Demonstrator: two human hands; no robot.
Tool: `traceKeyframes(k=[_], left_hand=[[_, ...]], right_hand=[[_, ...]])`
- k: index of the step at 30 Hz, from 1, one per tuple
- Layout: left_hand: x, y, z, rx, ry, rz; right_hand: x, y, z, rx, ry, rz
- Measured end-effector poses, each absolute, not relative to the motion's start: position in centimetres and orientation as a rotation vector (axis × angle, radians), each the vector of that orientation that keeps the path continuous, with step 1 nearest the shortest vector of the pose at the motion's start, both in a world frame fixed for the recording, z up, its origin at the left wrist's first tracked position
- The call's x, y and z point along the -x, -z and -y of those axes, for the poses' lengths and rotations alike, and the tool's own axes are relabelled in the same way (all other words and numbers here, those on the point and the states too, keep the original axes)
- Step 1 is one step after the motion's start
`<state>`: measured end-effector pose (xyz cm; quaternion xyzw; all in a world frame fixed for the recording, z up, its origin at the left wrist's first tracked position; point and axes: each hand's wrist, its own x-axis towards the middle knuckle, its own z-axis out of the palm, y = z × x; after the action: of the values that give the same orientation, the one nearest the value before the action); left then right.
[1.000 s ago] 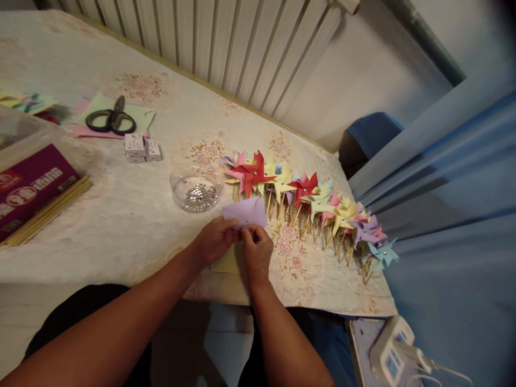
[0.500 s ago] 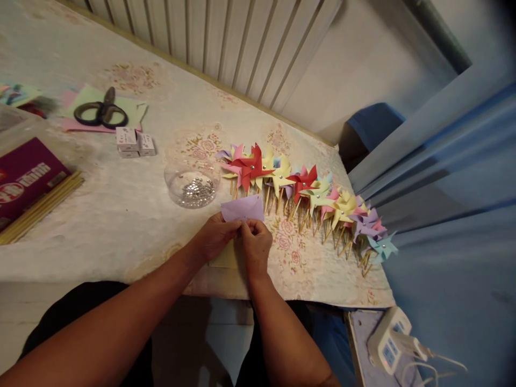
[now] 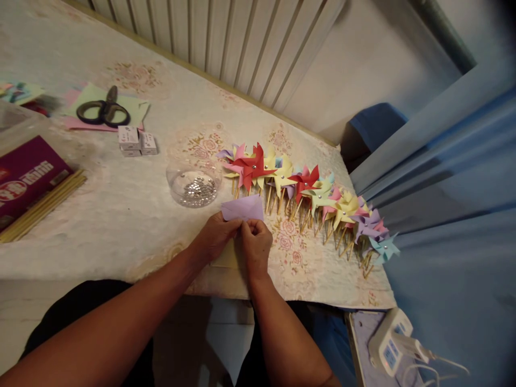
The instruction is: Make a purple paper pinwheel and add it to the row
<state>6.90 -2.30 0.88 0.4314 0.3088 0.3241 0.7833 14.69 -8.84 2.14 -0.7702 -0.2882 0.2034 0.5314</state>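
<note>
Just inside the near edge of the tablecloth (image 3: 137,226), my left hand (image 3: 218,236) and right hand (image 3: 257,246) pinch the lower edge of the purple paper (image 3: 242,207), fingertips close together. Beyond its right side, the row of pinwheels (image 3: 319,196) slants along the table; the clear bowl (image 3: 173,188) sits near its upper left corner. Leftward, a broad stretch of cloth runs to the bundled sticks (image 3: 44,206).

Far side here: pale ribbed panel (image 3: 217,48), prob. a radiator, tho the top's cut off. Blue curtain (image 3: 447,263) hangs down R side. Btm R, white power strip (image 3: 379,345), plug (image 3: 407,344) in, w/ pale cable (image 3: 447,362) trailing.
</note>
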Motion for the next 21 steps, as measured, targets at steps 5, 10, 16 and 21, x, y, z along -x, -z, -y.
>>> traceKeyframes(k=[5,10,16,21], left_hand=[[-6.9,-0.4,2.2,-0.909,-0.738,-0.678],[-7.0,-0.2,2.1,-0.880,-0.751,-0.673],[-7.0,-0.6,2.2,-0.753,-0.712,-0.608],[-7.0,-0.8,2.1,-0.724,-0.659,-0.608]], right_hand=[[-14.6,-2.1,8.8,1.838,-0.492,0.674],[-14.7,-2.6,9.0,1.838,-0.471,0.686],[-16.8,-3.1,9.4,1.847,-0.262,0.667],[-19.4,-3.3,9.5,1.760,-0.369,0.684]])
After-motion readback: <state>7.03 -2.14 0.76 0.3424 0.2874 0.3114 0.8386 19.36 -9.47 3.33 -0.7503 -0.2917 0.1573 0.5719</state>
